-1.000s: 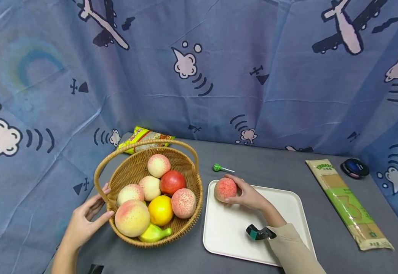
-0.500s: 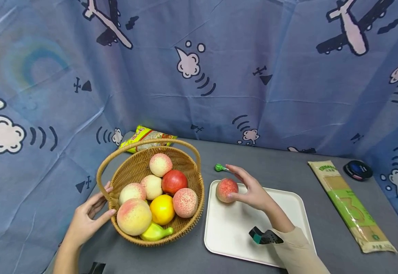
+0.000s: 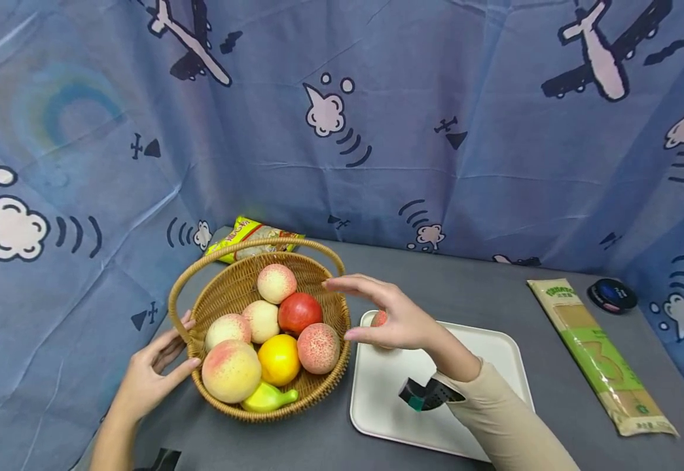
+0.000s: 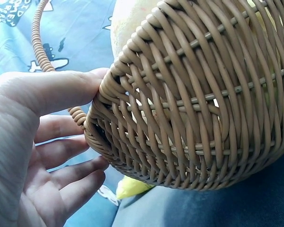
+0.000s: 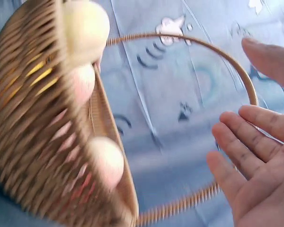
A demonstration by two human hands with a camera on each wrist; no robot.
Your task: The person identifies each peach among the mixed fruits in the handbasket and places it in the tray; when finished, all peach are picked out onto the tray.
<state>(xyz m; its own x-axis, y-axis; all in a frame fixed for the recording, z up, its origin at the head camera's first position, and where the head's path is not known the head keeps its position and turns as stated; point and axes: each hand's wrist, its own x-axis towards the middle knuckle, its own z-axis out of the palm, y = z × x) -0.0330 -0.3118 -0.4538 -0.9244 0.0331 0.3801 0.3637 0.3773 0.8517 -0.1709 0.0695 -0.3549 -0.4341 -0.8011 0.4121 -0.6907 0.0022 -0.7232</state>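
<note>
A wicker basket (image 3: 212, 301) stands tilted at the centre left. In it lie several peaches (image 3: 232, 371), a red round fruit (image 3: 300, 313), an orange-yellow fruit (image 3: 278, 360) and a green fruit with a stubby tip (image 3: 268, 398). My left hand (image 3: 144, 379) holds the basket's left rim near the handle's foot, thumb and fingertips against the weave (image 4: 180, 104). With fingers apart and nothing between them, my right hand (image 3: 391, 314) hovers by the basket's right rim. Behind it, a reddish peach (image 3: 379, 318) shows partly on a white tray (image 3: 377, 412).
A yellow snack bag (image 3: 224, 246) lies behind the basket. To the right of the tray are a long packet of noodles (image 3: 597, 353) and a round dark tin (image 3: 612, 296). A blue printed cloth (image 3: 377, 190) hangs along the back.
My right hand has let go of the reddish peach, leaving it on the tray, and has moved left to the basket's right rim. The left hand stays at the basket.
</note>
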